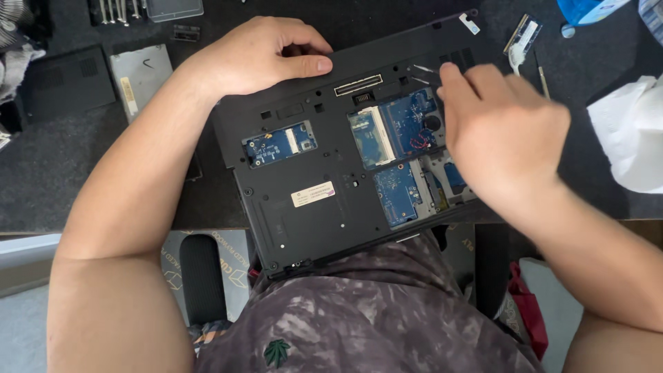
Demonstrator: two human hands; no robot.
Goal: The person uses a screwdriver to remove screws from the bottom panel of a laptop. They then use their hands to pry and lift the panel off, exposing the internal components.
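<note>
In the middle of the frame we see an upturned black laptop (pixel 324 173), its bottom cover off and blue circuit boards (pixel 400 138) exposed. Its long axis runs from lower left to upper right, tilted. Our left hand (pixel 259 55) presses curled on the upper left corner; our right hand (pixel 504 131) covers the right side, fingertips bunched near the boards. Whether they pinch something we cannot tell. The near edge seems hidden by our patterned shirt (pixel 373 311).
</note>
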